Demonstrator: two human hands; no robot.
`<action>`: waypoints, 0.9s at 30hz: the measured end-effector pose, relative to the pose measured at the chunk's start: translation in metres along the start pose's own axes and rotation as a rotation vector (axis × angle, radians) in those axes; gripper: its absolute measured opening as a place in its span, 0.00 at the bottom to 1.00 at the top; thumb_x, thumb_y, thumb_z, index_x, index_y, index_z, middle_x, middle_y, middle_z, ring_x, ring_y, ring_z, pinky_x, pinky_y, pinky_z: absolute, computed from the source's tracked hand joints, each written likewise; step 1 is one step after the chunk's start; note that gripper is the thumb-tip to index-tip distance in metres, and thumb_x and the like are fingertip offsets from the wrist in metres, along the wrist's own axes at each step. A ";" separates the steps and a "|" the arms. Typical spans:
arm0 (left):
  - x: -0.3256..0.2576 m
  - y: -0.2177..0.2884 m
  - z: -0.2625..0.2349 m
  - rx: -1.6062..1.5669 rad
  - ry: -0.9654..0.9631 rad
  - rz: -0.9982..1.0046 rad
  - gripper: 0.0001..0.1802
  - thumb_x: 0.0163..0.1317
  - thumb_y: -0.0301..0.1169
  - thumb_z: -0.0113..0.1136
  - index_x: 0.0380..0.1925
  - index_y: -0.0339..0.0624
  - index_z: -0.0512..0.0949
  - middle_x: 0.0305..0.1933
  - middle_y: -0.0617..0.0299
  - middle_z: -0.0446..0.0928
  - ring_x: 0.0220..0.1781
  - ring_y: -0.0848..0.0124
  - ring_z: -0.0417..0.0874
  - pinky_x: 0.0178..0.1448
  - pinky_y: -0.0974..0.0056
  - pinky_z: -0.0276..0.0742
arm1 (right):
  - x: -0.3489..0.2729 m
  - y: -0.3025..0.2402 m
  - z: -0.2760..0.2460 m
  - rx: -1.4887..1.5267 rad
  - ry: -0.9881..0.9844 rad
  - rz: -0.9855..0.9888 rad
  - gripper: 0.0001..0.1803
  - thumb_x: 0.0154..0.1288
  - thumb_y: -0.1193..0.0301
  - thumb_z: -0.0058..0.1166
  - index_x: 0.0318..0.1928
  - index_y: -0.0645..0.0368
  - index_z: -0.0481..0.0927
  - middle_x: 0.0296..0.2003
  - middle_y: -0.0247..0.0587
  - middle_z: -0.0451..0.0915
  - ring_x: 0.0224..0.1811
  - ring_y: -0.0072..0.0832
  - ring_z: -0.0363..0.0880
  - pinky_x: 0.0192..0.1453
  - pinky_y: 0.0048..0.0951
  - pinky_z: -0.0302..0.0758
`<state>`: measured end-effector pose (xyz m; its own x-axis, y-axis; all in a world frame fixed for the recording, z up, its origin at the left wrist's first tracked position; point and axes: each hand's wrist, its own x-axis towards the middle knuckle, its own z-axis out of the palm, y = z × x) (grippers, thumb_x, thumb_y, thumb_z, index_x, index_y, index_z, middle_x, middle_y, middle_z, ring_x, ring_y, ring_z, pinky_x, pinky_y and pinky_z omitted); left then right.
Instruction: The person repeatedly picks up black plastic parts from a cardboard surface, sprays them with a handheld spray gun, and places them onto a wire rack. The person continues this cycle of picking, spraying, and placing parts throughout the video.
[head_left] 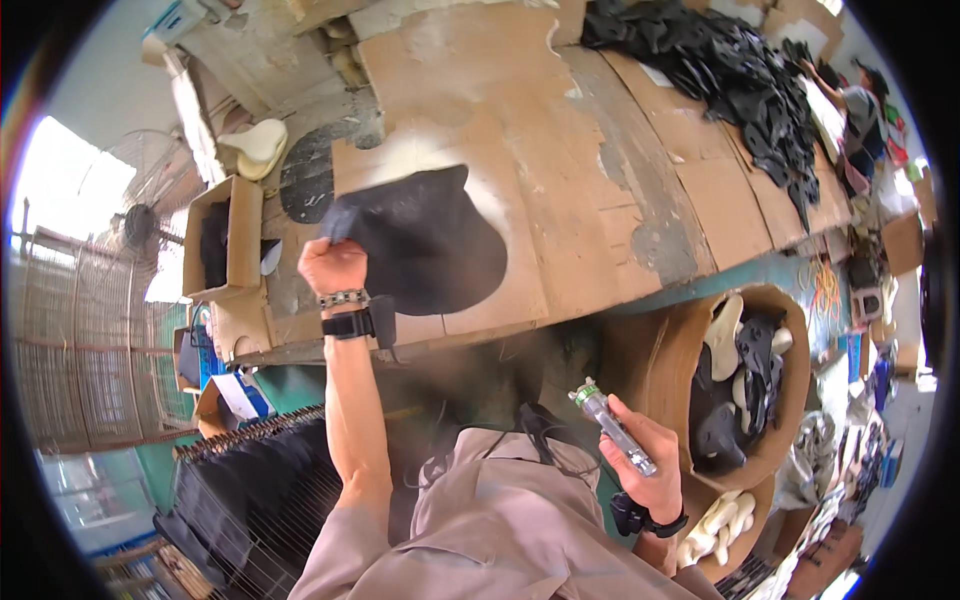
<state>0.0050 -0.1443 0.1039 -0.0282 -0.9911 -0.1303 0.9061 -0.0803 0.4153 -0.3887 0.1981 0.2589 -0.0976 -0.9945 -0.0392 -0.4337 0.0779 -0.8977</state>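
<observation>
My left hand (334, 266) is closed on the left edge of a black flexible sheet (430, 240), whose fabric bunches up at my fingers. The sheet spreads over the cardboard-covered table (580, 235), its outline rounded at the right and pointed at the far side. Low on the right, off the table edge, my right hand (650, 460) grips a short grey cylindrical tool (622, 438) with a green collar and a small metal tip. That tip points up and to the left, away from the sheet. The tool's exact kind is unclear.
Left of the sheet stand a cardboard box (233, 240) and a cream saddle-shaped foam piece (258, 145). A big carton (665, 375) of black and cream saddle shapes is at my right. Black pieces (710, 75) heap at the far right, near another person (862, 125). A wire rack (270, 490) holds black sheets.
</observation>
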 end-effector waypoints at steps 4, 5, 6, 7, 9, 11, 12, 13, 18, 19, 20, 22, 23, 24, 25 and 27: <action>-0.071 0.069 0.063 -0.118 -0.252 0.219 0.27 0.52 0.26 0.52 0.55 0.29 0.76 0.61 0.45 0.79 0.65 0.50 0.78 0.72 0.44 0.70 | 0.021 0.007 0.004 -0.023 -0.143 -0.058 0.30 0.54 0.82 0.65 0.61 0.64 0.79 0.35 0.51 0.83 0.32 0.40 0.82 0.40 0.30 0.78; -0.099 0.085 0.074 -0.110 -0.295 0.268 0.28 0.53 0.26 0.52 0.57 0.28 0.74 0.63 0.44 0.77 0.67 0.49 0.76 0.74 0.44 0.66 | 0.026 0.007 0.005 0.001 -0.206 -0.033 0.30 0.53 0.82 0.65 0.60 0.65 0.79 0.35 0.51 0.83 0.32 0.42 0.82 0.41 0.31 0.78; -0.129 0.099 0.084 -0.074 -0.282 0.363 0.30 0.53 0.26 0.51 0.59 0.27 0.72 0.66 0.43 0.74 0.69 0.48 0.73 0.77 0.43 0.62 | 0.032 0.007 0.006 -0.013 -0.255 -0.069 0.30 0.53 0.82 0.65 0.60 0.65 0.79 0.35 0.51 0.83 0.33 0.42 0.82 0.41 0.31 0.78; -0.163 0.112 0.093 -0.033 -0.244 0.436 0.29 0.55 0.27 0.50 0.59 0.26 0.72 0.67 0.43 0.74 0.71 0.48 0.71 0.79 0.43 0.57 | 0.038 0.007 0.008 -0.032 -0.315 -0.091 0.30 0.53 0.82 0.65 0.60 0.65 0.79 0.35 0.51 0.83 0.33 0.43 0.82 0.41 0.31 0.78; -0.231 0.134 0.111 0.022 -0.290 0.520 0.29 0.58 0.28 0.49 0.60 0.25 0.71 0.67 0.43 0.74 0.72 0.50 0.70 0.79 0.45 0.57 | 0.050 0.005 0.014 -0.067 -0.425 -0.156 0.29 0.53 0.81 0.65 0.60 0.67 0.78 0.36 0.52 0.83 0.34 0.44 0.83 0.41 0.32 0.78; -0.297 0.146 0.129 0.036 -0.306 0.625 0.29 0.60 0.29 0.49 0.61 0.23 0.70 0.67 0.44 0.74 0.71 0.52 0.71 0.77 0.48 0.61 | 0.065 0.002 0.023 -0.068 -0.521 -0.251 0.29 0.54 0.81 0.64 0.59 0.68 0.78 0.36 0.53 0.83 0.34 0.45 0.83 0.41 0.33 0.78; -0.343 0.148 0.142 0.042 -0.247 0.689 0.30 0.60 0.29 0.48 0.62 0.23 0.69 0.67 0.43 0.73 0.71 0.51 0.71 0.76 0.47 0.62 | 0.065 -0.002 0.026 -0.073 -0.578 -0.282 0.29 0.54 0.81 0.64 0.59 0.68 0.78 0.36 0.54 0.83 0.34 0.45 0.83 0.41 0.33 0.78; -0.386 0.148 0.153 0.104 -0.146 0.796 0.29 0.59 0.29 0.48 0.61 0.26 0.71 0.66 0.45 0.75 0.69 0.52 0.73 0.76 0.47 0.62 | 0.065 -0.005 0.030 -0.076 -0.631 -0.279 0.28 0.55 0.80 0.64 0.59 0.69 0.78 0.36 0.55 0.83 0.34 0.46 0.83 0.41 0.34 0.78; -0.603 0.121 0.213 0.231 0.074 1.183 0.29 0.60 0.28 0.49 0.61 0.22 0.70 0.67 0.41 0.73 0.69 0.50 0.72 0.77 0.46 0.60 | 0.035 -0.029 0.031 -0.110 -0.854 -0.222 0.28 0.56 0.82 0.57 0.61 0.70 0.77 0.34 0.44 0.84 0.34 0.24 0.79 0.44 0.27 0.76; -0.645 0.111 0.224 0.329 0.134 1.275 0.29 0.59 0.27 0.49 0.60 0.22 0.71 0.66 0.41 0.74 0.68 0.51 0.74 0.76 0.47 0.62 | 0.029 -0.034 0.042 -0.089 -0.887 -0.308 0.28 0.56 0.82 0.57 0.61 0.70 0.77 0.35 0.43 0.83 0.35 0.24 0.78 0.44 0.26 0.76; -0.684 0.100 0.230 0.397 0.199 1.355 0.28 0.59 0.27 0.49 0.59 0.22 0.71 0.65 0.41 0.75 0.67 0.51 0.75 0.75 0.47 0.64 | 0.022 -0.038 0.049 -0.072 -0.904 -0.391 0.28 0.57 0.82 0.57 0.61 0.69 0.77 0.36 0.43 0.83 0.35 0.23 0.78 0.45 0.25 0.75; -0.767 0.084 0.254 0.437 0.367 1.517 0.27 0.59 0.27 0.50 0.58 0.22 0.72 0.63 0.42 0.77 0.65 0.52 0.77 0.73 0.47 0.67 | 0.002 -0.054 0.065 -0.139 -1.011 -0.442 0.29 0.57 0.81 0.57 0.62 0.68 0.77 0.38 0.41 0.82 0.35 0.22 0.75 0.44 0.23 0.74; -0.803 0.076 0.265 0.476 0.457 1.598 0.31 0.56 0.27 0.50 0.61 0.24 0.71 0.64 0.44 0.76 0.66 0.50 0.77 0.72 0.44 0.67 | -0.008 -0.064 0.074 -0.178 -1.068 -0.428 0.29 0.57 0.81 0.57 0.62 0.68 0.77 0.38 0.40 0.82 0.35 0.21 0.74 0.44 0.23 0.74; -0.835 0.069 0.275 0.534 0.553 1.672 0.31 0.56 0.27 0.51 0.62 0.24 0.70 0.64 0.43 0.76 0.66 0.50 0.76 0.72 0.44 0.67 | -0.016 -0.073 0.083 -0.220 -1.118 -0.413 0.29 0.57 0.81 0.57 0.63 0.68 0.77 0.39 0.39 0.82 0.35 0.21 0.74 0.44 0.23 0.73; -0.866 0.062 0.290 0.617 0.654 1.739 0.32 0.56 0.27 0.51 0.62 0.24 0.70 0.65 0.43 0.75 0.66 0.50 0.76 0.72 0.44 0.67 | -0.022 -0.085 0.093 -0.440 -1.267 -0.289 0.27 0.66 0.74 0.61 0.65 0.65 0.75 0.53 0.48 0.84 0.49 0.33 0.82 0.54 0.35 0.75; -0.914 0.045 0.310 0.576 0.874 1.975 0.35 0.53 0.26 0.53 0.64 0.22 0.67 0.67 0.38 0.72 0.69 0.46 0.73 0.74 0.40 0.65 | -0.049 -0.098 0.117 -0.255 -1.330 -0.410 0.27 0.66 0.74 0.61 0.65 0.64 0.75 0.55 0.49 0.84 0.50 0.33 0.82 0.55 0.34 0.75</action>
<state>-0.0597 0.7246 0.5210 0.7669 0.4291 0.4771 -0.6410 0.4763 0.6019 -0.2366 0.2306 0.2975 0.9158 -0.2611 -0.3053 -0.3859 -0.3603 -0.8493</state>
